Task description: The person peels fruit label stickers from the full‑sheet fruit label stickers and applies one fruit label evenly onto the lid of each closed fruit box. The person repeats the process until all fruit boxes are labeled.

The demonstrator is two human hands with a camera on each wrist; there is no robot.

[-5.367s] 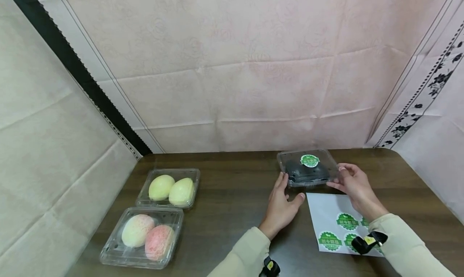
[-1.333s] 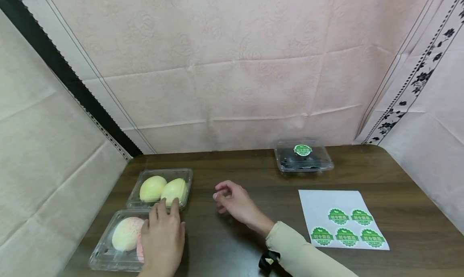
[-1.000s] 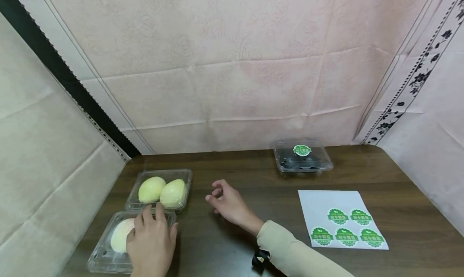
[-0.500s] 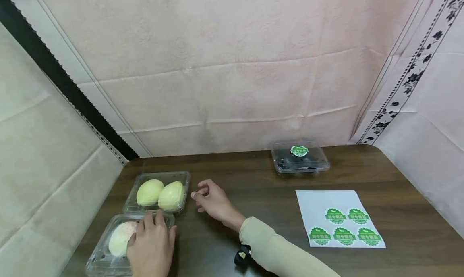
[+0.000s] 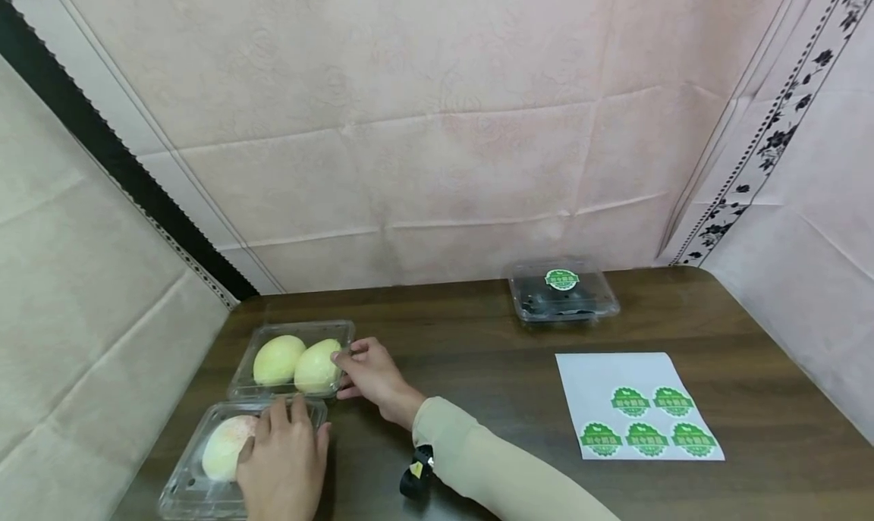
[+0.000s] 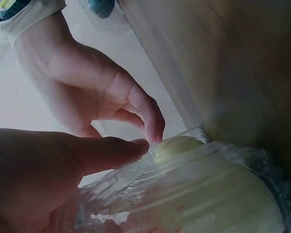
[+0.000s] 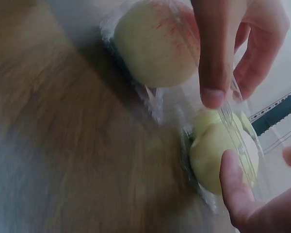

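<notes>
In the head view, the left hand [image 5: 283, 460] grips the back right corner of the nearer clear plastic container [image 5: 187, 483]. A pale round fruit-like item [image 5: 228, 447] with red specks shows inside; the pink one beside it is hidden behind the hand. Reaching in from the right, the right hand [image 5: 374, 377] spans the right edge of the farther clear container [image 5: 242, 365]. Its thumb lies over that edge and its fingers are spread around the side. Two pale yellow round items [image 7: 218, 153] sit in this container; the right wrist view shows a gap between fingers and wall.
At the back right stands another clear container [image 5: 604, 297] with dark contents and a round green sticker [image 5: 562, 280] on its lid. A white sheet [image 5: 601, 373] bearing several green stickers lies on the brown table [image 5: 464, 400]. Cloth walls surround the table's back and sides.
The stickered container was set down at the back right. Both hands have moved left; the left hand came to the nearer container and the right hand has reached the farther one's edge.
</notes>
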